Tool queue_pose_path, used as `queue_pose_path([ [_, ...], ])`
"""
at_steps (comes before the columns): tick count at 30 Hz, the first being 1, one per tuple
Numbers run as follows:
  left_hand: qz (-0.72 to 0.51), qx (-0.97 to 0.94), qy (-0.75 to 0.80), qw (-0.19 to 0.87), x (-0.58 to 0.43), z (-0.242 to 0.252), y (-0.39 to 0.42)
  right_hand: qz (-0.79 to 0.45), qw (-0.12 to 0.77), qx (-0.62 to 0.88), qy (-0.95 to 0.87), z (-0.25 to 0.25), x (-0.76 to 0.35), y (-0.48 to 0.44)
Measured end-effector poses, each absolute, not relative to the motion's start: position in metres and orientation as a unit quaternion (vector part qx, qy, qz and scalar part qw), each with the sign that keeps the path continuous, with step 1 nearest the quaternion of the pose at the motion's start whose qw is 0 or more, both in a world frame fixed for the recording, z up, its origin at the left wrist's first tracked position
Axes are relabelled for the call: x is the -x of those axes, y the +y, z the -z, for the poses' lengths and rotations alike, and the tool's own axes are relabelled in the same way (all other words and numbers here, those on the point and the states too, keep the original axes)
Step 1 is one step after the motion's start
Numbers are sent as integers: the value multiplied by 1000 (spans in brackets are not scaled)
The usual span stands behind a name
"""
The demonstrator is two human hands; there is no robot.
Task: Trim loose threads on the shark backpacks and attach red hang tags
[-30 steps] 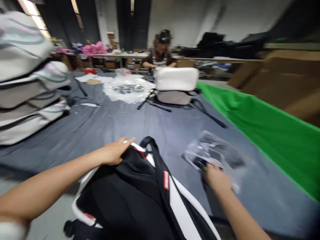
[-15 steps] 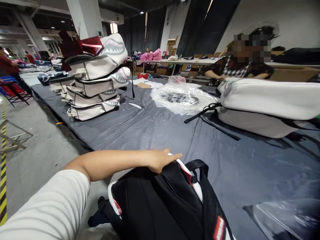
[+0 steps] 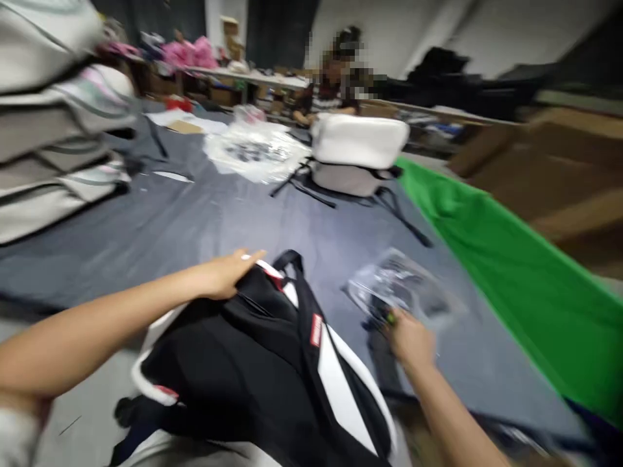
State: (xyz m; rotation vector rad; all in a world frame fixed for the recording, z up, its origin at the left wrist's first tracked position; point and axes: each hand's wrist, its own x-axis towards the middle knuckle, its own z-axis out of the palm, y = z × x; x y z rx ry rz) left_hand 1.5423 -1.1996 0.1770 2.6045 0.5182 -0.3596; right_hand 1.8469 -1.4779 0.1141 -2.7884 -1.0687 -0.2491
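A black backpack with white edging, red lining and a red label on its strap lies tilted in front of me, at the table's near edge. My left hand grips its upper edge, thumb side over the white rim and finger ends partly hidden. My right hand is to the right of the backpack, low over the table, its fingers closed by a clear plastic bag. A small yellow-green spot and something dark show at those fingers; blur hides what they hold. A black strap hangs beside that hand.
Stacked whitish backpacks stand at the left of the grey-covered table. Two more pale backpacks lie farther off, beside a plastic-wrapped bundle. Green cloth runs along the right edge. A person sits across the table.
The view has swung right and now takes in the green cloth. My right hand has come into view by the plastic bag. My left hand keeps its grip on the backpack.
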Motion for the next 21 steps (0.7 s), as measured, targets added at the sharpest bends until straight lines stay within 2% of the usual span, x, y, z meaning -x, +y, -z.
queue_pose_path([
  [1, 129, -948, 189, 222, -1543, -173, -1196, 89, 83, 934, -336, -124, -1840, -1494],
  [3, 126, -951, 187, 210, -1545, -166, -1190, 85, 162, 936, -302, -145, -1819, -1502],
  [4, 126, -953, 186, 204, -1546, -164, -1189, 57, 265, 924, -271, -156, -1804, -1495],
  [6, 123, -954, 190, 198, -1548, -163, -1190, -79, 444, 862, -233, -177, -1770, -1471],
  [7, 120, -953, 194, 197, -1549, -164, -1191, -148, 497, 824, -229, -186, -1751, -1457],
  [9, 107, -951, 202, 208, -1548, -166, -1194, -254, 533, 766, -255, -200, -1714, -1432],
  [12, 31, -941, 204, 268, -1535, -161, -1197, -296, 510, 740, -323, -206, -1676, -1404],
  [15, -90, -913, 221, 332, -1503, -146, -1204, -240, 452, 758, -403, -201, -1658, -1384],
  [18, -114, -888, 257, 363, -1463, -127, -1216, -174, 348, 775, -497, -197, -1647, -1367],
  [21, -118, -867, 277, 397, -1439, -114, -1225, -167, 200, 788, -558, -196, -1635, -1351],
])
